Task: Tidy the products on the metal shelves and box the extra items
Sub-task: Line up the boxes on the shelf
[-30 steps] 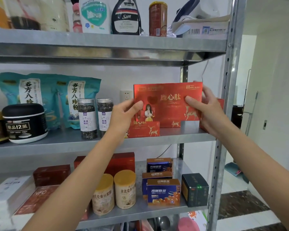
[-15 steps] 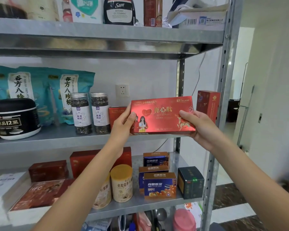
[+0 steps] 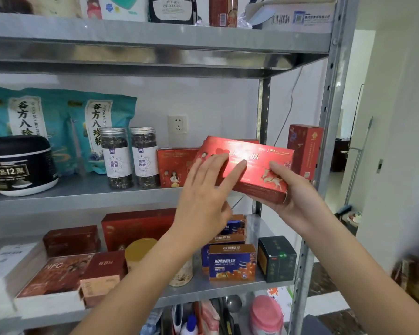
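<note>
right hand [image 3: 298, 197]: holding the red box [image 3: 257, 172] by its right end, thumb on the printed face, fingers curled underneath.
left hand [image 3: 203, 192]: wide, fingers straight and spread. We see the fingertips [image 3: 237, 168] lying on the left half of the printed face, gripping nothing.
red box: up in the air in front of the right end of the middle shelf [image 3: 82, 197], tilted, printed face turned up toward us, gold deer art next to the right thumb.
middle shelf: metal. Left to right we count a black tub [image 3: 22, 165], teal bags [image 3: 102, 122] standing behind it against the wall, two clear jars [image 3: 117, 158] with silver lids side by side, a small red box [image 3: 174, 165], and a tall red box [image 3: 304, 151] upright by the right post.
small red box: stands just beside the right jar. The held box overlaps its right edge from our view, and we cannot tell if they touch.
tall red box: just behind the end of the box that the right hand holds.
wall socket [image 3: 177, 124]: on the white wall above the small red box.
lower shelf [image 3: 203, 286]: red cartons [image 3: 136, 228] at left, a gold-lid canister [image 3: 140, 252] partly hidden by the left forearm, blue-and-orange boxes [image 3: 231, 262] stacked, a dark green box [image 3: 276, 258] at the right end.
top shelf [image 3: 155, 37]: bottles and a carton, cut off by the frame edge.
</note>
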A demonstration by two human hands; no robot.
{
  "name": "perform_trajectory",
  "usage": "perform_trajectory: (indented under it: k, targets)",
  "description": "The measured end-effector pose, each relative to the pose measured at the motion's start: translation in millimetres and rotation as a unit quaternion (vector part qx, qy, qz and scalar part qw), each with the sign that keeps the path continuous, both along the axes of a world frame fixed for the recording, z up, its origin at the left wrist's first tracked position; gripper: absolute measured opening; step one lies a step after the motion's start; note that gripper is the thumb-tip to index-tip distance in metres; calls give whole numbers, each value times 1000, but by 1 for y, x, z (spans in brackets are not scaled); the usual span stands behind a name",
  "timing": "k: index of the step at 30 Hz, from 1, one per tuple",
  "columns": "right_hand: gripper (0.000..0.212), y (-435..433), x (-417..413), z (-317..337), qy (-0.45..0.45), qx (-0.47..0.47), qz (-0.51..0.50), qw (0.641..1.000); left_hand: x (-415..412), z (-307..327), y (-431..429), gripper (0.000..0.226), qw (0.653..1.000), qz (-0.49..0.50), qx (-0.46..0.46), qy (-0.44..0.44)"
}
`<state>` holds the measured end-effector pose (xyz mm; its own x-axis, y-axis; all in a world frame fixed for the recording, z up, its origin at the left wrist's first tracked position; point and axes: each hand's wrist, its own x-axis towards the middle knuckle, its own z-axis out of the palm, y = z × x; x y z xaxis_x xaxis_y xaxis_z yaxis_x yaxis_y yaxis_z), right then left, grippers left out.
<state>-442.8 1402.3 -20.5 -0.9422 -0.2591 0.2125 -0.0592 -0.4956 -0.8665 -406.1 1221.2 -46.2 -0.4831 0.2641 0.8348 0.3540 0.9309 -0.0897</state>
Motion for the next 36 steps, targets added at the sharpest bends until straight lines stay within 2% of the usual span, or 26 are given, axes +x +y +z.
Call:
perform_trajectory:
  k: [3,5,6,7,9,10,12,14,17,20,22,23,24,25,27,28,29,30,31,33,34,36]
  targets:
    - [48,1,13,-1,40,-3,85,996,1,2,3,67,996,43,57,56]
    - [59,3,16,-3,71,0,102,992,5,7,3,52,981,-26,189,29]
    - [64,5,16,-3,78,8,82,994,9,11,4,39,954,-80,289,-13]
    - [66,6,15,-5,77,27,42,996,11,14,5,27,907,-138,393,-65]
    - [67,7,10,-13,62,81,-41,994,12,17,6,15,768,-242,574,-151]
    - [67,6,8,-17,51,100,-50,992,11,17,5,16,700,-279,631,-184]
    - [60,4,4,-27,32,103,-3,994,12,15,7,28,586,-335,699,-236]
    - [51,1,5,-31,27,91,38,995,14,11,11,31,494,-358,741,-281]
    - [47,3,5,-32,39,77,37,996,13,6,14,25,407,-346,781,-325]
    - [55,6,9,-31,59,108,-3,992,14,4,15,37,375,-336,793,-343]
    - [61,7,12,-32,65,117,-48,990,16,4,15,38,388,-338,781,-352]
    - [59,8,13,-33,65,111,-68,989,15,4,16,40,417,-337,766,-356]
    - [53,9,15,-34,64,100,-85,989,16,3,19,47,465,-325,743,-355]
    - [44,11,16,-35,62,86,-105,989,16,2,22,60,532,-301,712,-346]
    - [33,15,19,-36,55,60,-161,984,16,-4,26,89,709,-202,624,-259]
    - [32,16,21,-36,55,53,-192,978,18,-6,26,93,797,-181,547,-182]
    - [32,17,22,-35,60,48,-219,973,20,-8,26,91,868,-187,446,-112]
    - [31,18,25,-34,69,44,-239,968,20,-9,26,86,922,-193,331,-64]
    - [30,19,27,-33,77,41,-254,963,18,-9,27,82,959,-183,213,-34]
    - [29,17,34,-30,93,40,-263,960,12,-10,34,75,991,-127,26,19]
    - [27,16,38,-31,104,42,-257,960,12,-10,40,73,994,-102,-20,38]
    - [21,15,46,-32,124,54,-240,961,14,-10,49,68,994,-92,-17,54]
